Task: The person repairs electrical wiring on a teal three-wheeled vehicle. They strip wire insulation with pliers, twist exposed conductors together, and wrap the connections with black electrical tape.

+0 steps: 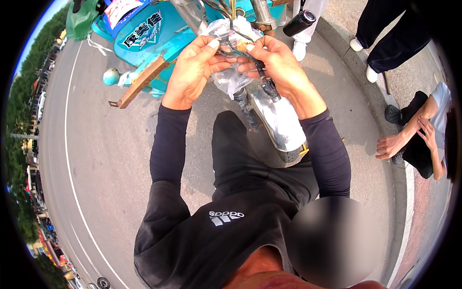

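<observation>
Sleeves: black long sleeves [168, 144] rise from the lower edge, both forearms lifted toward the scooter.
Front wheel: a silver mudguard [281, 123] over the dark tyre [290, 155] sits just ahead of the person's knees, on grey asphalt [106, 159].
Left hand: the left hand [192, 67] has its grip closed, thumb and fingers pinched on the clear plastic wrap [230, 77] and the wire bundle [243, 50] inside it.
Right hand: the right hand [276, 65] is likewise closed on the same wires, with a black connector lead [266, 84] hanging under its palm.
Wire bundle: held between both hands, just below the steering column, above the mudguard.
Scooter body: a turquoise fairing [159, 33] lies beyond the hands, a black handlebar end [299, 23] to the right.
Bystanders: a crouching person's hand [389, 146] rests on the kerb at right; dark trousers and white shoes [371, 73] stand farther off.
</observation>
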Demonstrator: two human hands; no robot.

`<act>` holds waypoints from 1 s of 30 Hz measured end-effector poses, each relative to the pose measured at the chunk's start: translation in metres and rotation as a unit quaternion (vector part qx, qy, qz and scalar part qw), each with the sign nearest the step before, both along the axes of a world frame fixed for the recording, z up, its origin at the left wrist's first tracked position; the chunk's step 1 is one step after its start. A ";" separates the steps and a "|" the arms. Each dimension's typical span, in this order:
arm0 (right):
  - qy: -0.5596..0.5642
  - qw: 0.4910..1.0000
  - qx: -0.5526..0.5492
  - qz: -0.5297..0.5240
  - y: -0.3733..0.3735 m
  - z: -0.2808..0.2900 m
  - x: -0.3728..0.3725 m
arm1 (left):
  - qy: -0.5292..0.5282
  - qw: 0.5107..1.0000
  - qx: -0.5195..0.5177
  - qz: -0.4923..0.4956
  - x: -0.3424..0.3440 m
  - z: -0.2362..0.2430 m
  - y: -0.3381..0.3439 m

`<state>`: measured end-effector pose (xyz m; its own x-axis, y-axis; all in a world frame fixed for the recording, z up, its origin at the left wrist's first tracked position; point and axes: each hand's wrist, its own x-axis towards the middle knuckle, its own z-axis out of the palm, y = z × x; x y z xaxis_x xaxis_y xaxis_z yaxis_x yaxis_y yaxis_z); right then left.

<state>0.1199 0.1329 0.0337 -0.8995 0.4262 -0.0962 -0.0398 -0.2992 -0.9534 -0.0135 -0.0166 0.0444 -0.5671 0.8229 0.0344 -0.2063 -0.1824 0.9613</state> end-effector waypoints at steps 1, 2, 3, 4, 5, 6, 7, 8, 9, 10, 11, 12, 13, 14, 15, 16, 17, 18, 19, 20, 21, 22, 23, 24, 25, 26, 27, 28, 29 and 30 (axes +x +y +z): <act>0.005 1.000 0.001 -0.014 0.000 -0.003 -0.001 | -0.013 1.000 -0.006 -0.003 -0.002 -0.001 -0.001; 0.018 1.000 -0.001 -0.012 0.003 -0.009 -0.003 | -0.026 1.000 -0.013 -0.006 -0.004 -0.002 -0.002; 0.032 0.999 -0.002 -0.008 0.008 -0.015 -0.004 | -0.038 0.999 -0.019 -0.009 -0.008 -0.002 -0.003; 0.045 0.999 -0.003 -0.005 0.014 -0.018 -0.005 | -0.023 0.998 -0.025 -0.059 -0.015 -0.001 -0.007; 0.046 0.998 -0.011 0.029 0.021 -0.020 -0.003 | -0.007 0.994 -0.032 -0.109 -0.024 0.002 -0.013; 0.044 0.997 -0.020 0.062 0.026 -0.016 -0.001 | 0.007 0.986 -0.039 -0.159 -0.027 0.004 -0.015; 0.042 0.994 -0.028 0.096 0.026 -0.013 0.000 | 0.083 0.987 -0.077 -0.115 -0.024 0.005 -0.017; 0.035 0.994 -0.040 0.091 0.021 -0.011 0.002 | 0.159 0.978 -0.114 -0.070 -0.017 0.007 -0.021; 0.025 0.997 -0.003 0.070 0.018 -0.009 0.002 | 0.233 0.961 -0.149 -0.027 -0.009 0.012 -0.021; 0.014 0.998 0.035 0.048 0.016 -0.008 0.002 | 0.275 0.949 -0.156 -0.018 -0.004 0.017 -0.020; 0.003 0.997 0.072 0.027 0.015 -0.008 0.002 | 0.317 0.935 -0.162 -0.009 0.001 0.021 -0.019; 0.025 0.996 0.085 0.016 0.015 -0.010 -0.002 | 0.358 0.918 -0.170 0.001 0.005 0.023 -0.020; 0.033 0.996 0.085 -0.003 0.011 -0.012 -0.002 | 0.390 0.906 -0.164 0.024 0.011 0.024 -0.021; 0.041 0.995 0.086 -0.022 0.005 -0.014 -0.002 | 0.420 0.892 -0.157 0.047 0.017 0.024 -0.023; 0.050 0.994 0.088 -0.040 0.000 -0.016 -0.005 | 0.451 0.877 -0.149 0.072 0.021 0.025 -0.023; 0.100 0.987 0.110 -0.059 -0.003 -0.027 -0.016 | 0.487 0.863 -0.111 0.083 0.023 0.016 -0.022; 0.063 0.976 0.189 -0.090 -0.002 -0.034 -0.018 | 0.506 0.849 -0.118 0.097 0.028 0.014 -0.019; 0.024 0.957 0.264 -0.118 -0.006 -0.029 -0.017 | 0.524 0.835 -0.129 0.112 0.035 0.011 -0.017; -0.012 0.929 0.339 -0.148 -0.008 -0.024 -0.018 | 0.544 0.819 -0.135 0.125 0.043 0.011 -0.011; 0.012 0.941 0.296 -0.166 -0.007 -0.035 -0.025 | 0.574 0.796 -0.121 0.148 0.050 0.004 -0.005; 0.015 0.941 0.289 -0.174 -0.009 -0.038 -0.027 | 0.596 0.776 -0.122 0.169 0.055 0.000 -0.004; 0.018 0.942 0.281 -0.182 -0.011 -0.040 -0.028 | 0.617 0.754 -0.122 0.189 0.060 -0.003 -0.004; 0.021 0.942 0.274 -0.190 -0.011 -0.041 -0.029 | 0.637 0.732 -0.123 0.209 0.066 -0.004 -0.004; 0.022 0.948 0.263 -0.179 -0.011 -0.046 -0.029 | 0.640 0.724 -0.166 0.198 0.076 0.001 -0.007; 0.051 0.957 0.226 -0.174 -0.012 -0.050 -0.028 | 0.647 0.716 -0.173 0.196 0.083 -0.002 -0.007; 0.081 0.964 0.188 -0.169 -0.013 -0.053 -0.027 | 0.654 0.709 -0.180 0.195 0.089 -0.005 -0.006; 0.112 0.968 0.153 -0.164 -0.014 -0.051 -0.026 | 0.661 0.700 -0.183 0.196 0.092 -0.008 -0.006; 0.143 0.970 0.138 -0.143 -0.015 -0.047 -0.021 | 0.639 0.721 -0.178 0.200 0.091 -0.009 -0.008; 0.162 0.966 0.149 -0.138 -0.014 -0.043 -0.019 | 0.642 0.719 -0.182 0.194 0.090 -0.010 -0.011; 0.177 0.962 0.156 -0.135 -0.013 -0.041 -0.015 | 0.645 0.718 -0.187 0.185 0.090 -0.012 -0.015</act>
